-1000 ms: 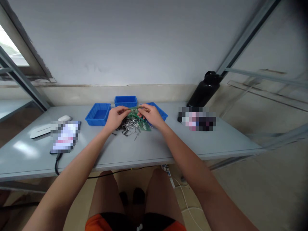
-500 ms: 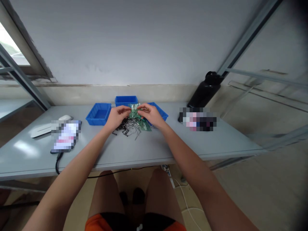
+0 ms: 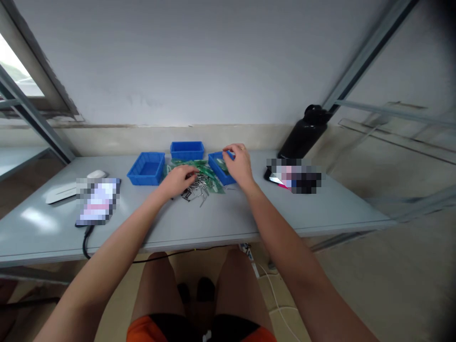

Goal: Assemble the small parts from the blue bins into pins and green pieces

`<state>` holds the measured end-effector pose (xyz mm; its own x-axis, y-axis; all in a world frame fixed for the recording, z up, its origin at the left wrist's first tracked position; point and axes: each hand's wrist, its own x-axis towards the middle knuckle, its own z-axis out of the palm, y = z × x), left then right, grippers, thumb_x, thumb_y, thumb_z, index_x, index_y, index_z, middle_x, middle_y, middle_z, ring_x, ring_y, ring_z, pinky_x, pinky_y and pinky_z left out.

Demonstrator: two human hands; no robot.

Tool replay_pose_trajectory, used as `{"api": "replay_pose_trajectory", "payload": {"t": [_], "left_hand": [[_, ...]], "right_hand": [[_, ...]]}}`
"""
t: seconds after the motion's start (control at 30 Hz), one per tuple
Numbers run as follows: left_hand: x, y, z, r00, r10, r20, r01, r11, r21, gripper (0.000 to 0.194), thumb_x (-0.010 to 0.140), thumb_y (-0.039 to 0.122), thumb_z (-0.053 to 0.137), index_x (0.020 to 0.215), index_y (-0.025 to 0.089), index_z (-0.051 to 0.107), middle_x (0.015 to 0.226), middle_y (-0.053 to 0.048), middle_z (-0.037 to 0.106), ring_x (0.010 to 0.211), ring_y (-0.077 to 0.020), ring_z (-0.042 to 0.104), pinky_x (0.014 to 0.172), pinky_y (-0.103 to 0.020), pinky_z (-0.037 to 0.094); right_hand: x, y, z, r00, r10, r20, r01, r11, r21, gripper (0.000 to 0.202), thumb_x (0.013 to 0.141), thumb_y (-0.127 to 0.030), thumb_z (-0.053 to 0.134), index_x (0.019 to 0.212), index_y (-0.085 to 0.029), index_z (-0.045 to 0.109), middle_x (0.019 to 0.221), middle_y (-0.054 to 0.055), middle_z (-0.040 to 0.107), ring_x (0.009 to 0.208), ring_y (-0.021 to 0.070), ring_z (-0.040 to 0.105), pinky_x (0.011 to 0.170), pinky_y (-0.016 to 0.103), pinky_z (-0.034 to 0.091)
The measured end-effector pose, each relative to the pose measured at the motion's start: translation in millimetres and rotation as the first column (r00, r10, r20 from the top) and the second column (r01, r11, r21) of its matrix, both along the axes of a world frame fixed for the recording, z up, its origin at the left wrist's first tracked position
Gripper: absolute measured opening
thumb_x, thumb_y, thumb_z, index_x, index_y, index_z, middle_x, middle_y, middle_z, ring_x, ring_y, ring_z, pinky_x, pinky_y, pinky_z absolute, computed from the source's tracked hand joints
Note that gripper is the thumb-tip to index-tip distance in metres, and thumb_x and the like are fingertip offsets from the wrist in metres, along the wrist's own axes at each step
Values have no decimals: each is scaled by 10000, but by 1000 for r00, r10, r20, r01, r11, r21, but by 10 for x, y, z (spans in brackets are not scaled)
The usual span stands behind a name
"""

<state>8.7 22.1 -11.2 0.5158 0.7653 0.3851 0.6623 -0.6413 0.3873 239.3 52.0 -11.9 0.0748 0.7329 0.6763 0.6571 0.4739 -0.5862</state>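
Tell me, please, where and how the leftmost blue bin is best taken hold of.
Probably pinch its left rim, coming from above and the left: the bin stands open-topped, with green bags and the left hand beyond its right side.

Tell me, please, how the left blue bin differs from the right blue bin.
The right bin shows green packaging inside; the left bin shows none. The right hand partly covers the right bin, while no hand covers the left bin. Both are blue, open-topped and on the table.
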Motion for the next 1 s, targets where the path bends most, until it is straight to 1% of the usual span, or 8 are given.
{"api": "replay_pose_trajectory", "payload": {"t": [0.17,0.27,0.37,0.47,0.6,0.7,0.83,1.0], "left_hand": [[-7,7,-6,997,-43,-57,43,999,1,243,870,240,517,1023,179,695,1024,-93,706,956,-237,628,873,-384,481],[-9,-1,1,996,-55,-73,55,999,-1,228,866,230,522,997,182,702,1007,-91,707,940,-232,630,865,-377,482],[3,-20,14,994,-71,-78,70,997,-20,225,860,206,514,973,186,707,988,-84,710,904,-218,636,850,-364,486],[17,-35,29,993,-70,-97,68,997,-26,218,851,191,517,948,189,712,947,-78,714,888,-213,638,836,-352,488],[15,-32,35,994,3,-113,-4,1000,-7,217,863,230,510,942,187,708,935,-85,709,880,-225,630,813,-359,487],[5,-20,25,994,39,-97,-39,999,2,218,860,250,511,936,190,706,927,-84,707,865,-226,630,798,-354,485],[3,-15,13,996,45,-79,-45,999,1,223,852,254,507,925,194,709,906,-82,704,857,-229,630,784,-349,484],[10,-38,29,995,58,-77,-58,998,5,237,855,264,499,939,194,709,932,-82,706,872,-227,631,795,-340,485]], "right_hand": [[-72,14,-53,997,52,57,-51,998,-29,140,850,-238,509,893,-194,634,968,96,614,925,221,578,839,377,464],[-132,-49,-43,974,86,210,-84,996,-17,179,878,-246,481,938,-205,644,1000,99,614,985,237,563,886,387,445],[-199,-145,-26,893,94,441,-105,994,1,218,896,-272,486,1015,-193,652,1087,121,604,1073,262,524,950,400,404],[-288,-220,-54,765,108,635,-86,994,-66,241,896,-306,519,1032,-163,658,1097,145,616,1093,297,512,937,422,389],[-381,-256,-122,666,148,731,-11,982,-189,269,886,-359,558,997,-141,670,1024,167,652,1053,331,543,908,451,376],[-395,-264,-120,658,146,738,16,978,-208,262,894,-349,543,998,-144,669,1004,161,674,1013,320,571,881,436,381],[-370,-266,-64,652,127,748,27,981,-191,225,905,-208,469,971,-140,673,928,156,696,942,293,603,827,403,390],[-267,-197,-41,807,49,589,26,993,-117,294,922,-169,404,1007,-164,685,939,137,709,916,267,618,830,388,409]]}}
